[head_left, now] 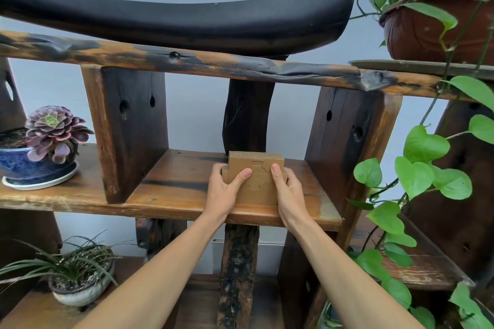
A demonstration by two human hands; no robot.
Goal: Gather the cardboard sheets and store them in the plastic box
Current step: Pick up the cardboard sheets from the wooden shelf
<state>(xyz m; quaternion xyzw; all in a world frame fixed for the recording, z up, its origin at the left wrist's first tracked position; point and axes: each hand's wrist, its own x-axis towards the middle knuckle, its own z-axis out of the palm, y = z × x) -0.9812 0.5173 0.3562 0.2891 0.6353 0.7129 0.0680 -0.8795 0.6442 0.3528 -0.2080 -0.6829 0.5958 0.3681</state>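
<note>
Head view: stack of cardboard sheets (258,181) stands upright on the wooden shelf board (173,184), near its front edge, in the bay between two dark uprights. Left hand (226,189) clasps the stack's left edge, thumb across the front face; right hand (287,189) clasps the right edge the same way. Free board lies left of the stack up to the left upright (128,131); less room to the right. Blue succulent pot (32,165) sits well left of the stack, beyond that upright.
</note>
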